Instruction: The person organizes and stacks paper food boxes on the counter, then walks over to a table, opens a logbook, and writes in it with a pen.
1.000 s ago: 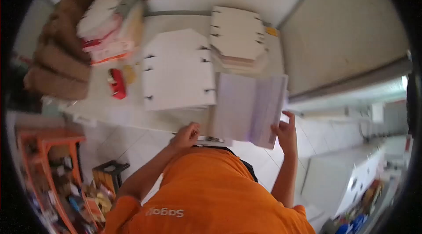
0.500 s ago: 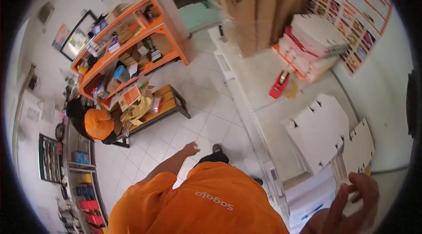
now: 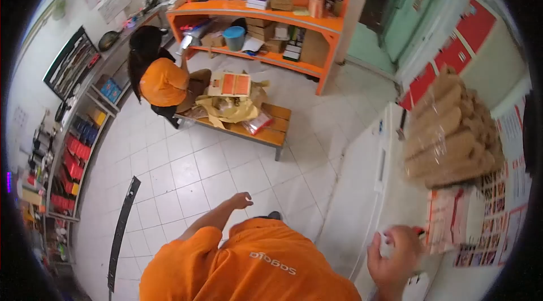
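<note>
My left hand hangs over the tiled floor in front of my orange shirt. Its fingers are loosely bent and apart, with nothing seen in them. Out to the right, my right hand is raised beside the white counter, thumb and fingers curled toward each other. A small whitish patch shows between them; what it is cannot be made out. Just behind those fingers a bit of a red object shows on the counter. Flat white cartons with dark slots are partly hidden below the right wrist.
Brown cardboard stacks in clear wrap stand on the counter, with white-and-red boxes nearby. A seated person in orange is beside a wooden bench bearing paper and packets. Orange shelves stand behind; stocked shelving lines the left.
My view has swung left, showing more of the room and less of the counter. The right hand has moved from beside the white cartons to near the red object. The left hand hangs as before.
</note>
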